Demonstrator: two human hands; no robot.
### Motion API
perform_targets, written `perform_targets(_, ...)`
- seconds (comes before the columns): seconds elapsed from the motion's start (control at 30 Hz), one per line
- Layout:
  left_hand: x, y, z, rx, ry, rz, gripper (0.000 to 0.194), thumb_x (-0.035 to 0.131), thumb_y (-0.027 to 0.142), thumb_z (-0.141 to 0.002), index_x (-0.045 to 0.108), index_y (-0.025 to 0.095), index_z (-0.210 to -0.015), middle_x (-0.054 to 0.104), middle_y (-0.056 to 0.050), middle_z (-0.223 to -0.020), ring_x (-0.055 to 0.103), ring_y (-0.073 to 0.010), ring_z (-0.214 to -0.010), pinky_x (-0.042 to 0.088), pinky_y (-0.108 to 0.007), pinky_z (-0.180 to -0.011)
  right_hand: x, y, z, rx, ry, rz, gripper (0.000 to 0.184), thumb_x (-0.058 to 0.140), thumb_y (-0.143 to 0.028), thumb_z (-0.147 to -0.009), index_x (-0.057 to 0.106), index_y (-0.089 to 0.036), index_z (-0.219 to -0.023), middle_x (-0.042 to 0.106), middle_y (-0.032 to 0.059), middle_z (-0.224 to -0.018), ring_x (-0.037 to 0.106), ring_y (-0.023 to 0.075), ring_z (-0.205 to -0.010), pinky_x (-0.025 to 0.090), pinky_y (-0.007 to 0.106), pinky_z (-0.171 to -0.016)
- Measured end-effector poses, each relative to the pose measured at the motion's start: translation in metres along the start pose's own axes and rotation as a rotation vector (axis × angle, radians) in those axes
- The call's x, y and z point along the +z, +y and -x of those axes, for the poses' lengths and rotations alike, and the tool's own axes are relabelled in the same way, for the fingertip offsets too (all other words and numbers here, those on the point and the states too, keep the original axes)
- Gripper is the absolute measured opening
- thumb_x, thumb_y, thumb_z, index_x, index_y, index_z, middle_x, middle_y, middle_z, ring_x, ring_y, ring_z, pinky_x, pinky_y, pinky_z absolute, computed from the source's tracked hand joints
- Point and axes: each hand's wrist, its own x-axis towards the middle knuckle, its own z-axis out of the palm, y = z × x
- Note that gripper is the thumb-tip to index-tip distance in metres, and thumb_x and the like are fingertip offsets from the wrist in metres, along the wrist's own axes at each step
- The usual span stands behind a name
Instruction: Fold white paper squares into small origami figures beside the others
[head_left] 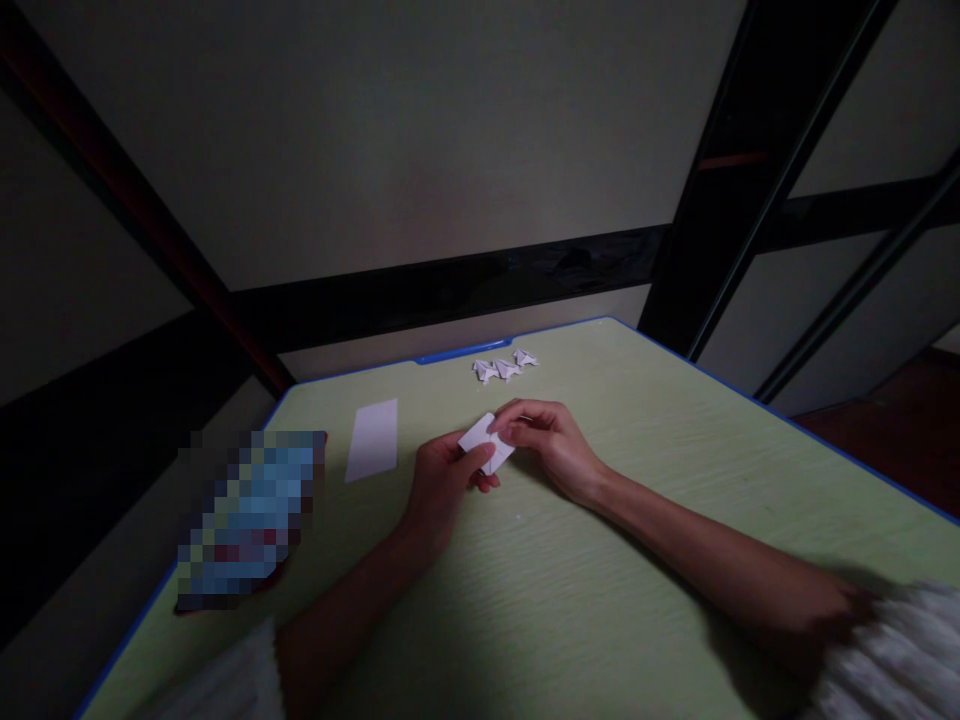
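A small folded piece of white paper is held between both hands just above the table. My left hand grips it from the left, thumb on top and fingers underneath. At its right edge, my right hand pinches the paper between thumb and forefinger. Crease lines or layered edges show on its upper face. Beyond the hands stand three small folded paper figures in a row. To the left of my left hand lies a flat white rectangular sheet of paper.
The light green table has a blue edge and a blue handle-like strip at the far side. A pixelated blue item lies at the left edge. Large panels with dark bands rise right behind the table.
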Motion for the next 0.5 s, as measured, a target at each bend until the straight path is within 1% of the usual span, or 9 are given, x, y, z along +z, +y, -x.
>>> perform_targets(0.2,0.0007,0.0008,-0.0001,-0.007,-0.006,0.023,0.007,0.06,0.017,-0.06,0.06,0.01,-0.061,0.055,0.003,-0.039,0.046,-0.006,-0.036,0.032,-0.017,-0.037,-0.0013,0.0038,-0.0011,-0.038,-0.046,-0.035,0.009,0.049,-0.008,-0.059,0.055,-0.014,-0.057,0.052,-0.0007,-0.056,0.047,0.0109,-0.052,0.034,0.027,-0.054)
perform_targets(0.33,0.0023,0.0029,0.001,-0.025,0.014,0.058,0.008,0.061,0.017,-0.058,0.06,0.009,-0.059,0.055,0.002,-0.039,0.046,-0.006,-0.035,0.033,-0.017,-0.037,-0.0017,0.0046,-0.0019,-0.07,-0.068,-0.034,0.011,0.048,-0.006,-0.058,0.054,-0.015,-0.054,0.052,-0.001,-0.059,0.046,0.0106,-0.055,0.033,0.026,-0.056)
perform_targets(0.5,0.0027,0.0046,0.0005,-0.07,0.028,0.157,0.01,0.065,0.016,-0.052,0.061,0.009,-0.058,0.057,0.002,-0.044,0.048,-0.0062,-0.037,0.036,-0.017,-0.039,-0.0044,0.0065,-0.0035,-0.128,-0.074,0.005,0.012,0.048,-0.006,-0.058,0.055,-0.015,-0.053,0.05,-0.0013,-0.06,0.046,0.0104,-0.06,0.031,0.025,-0.058)
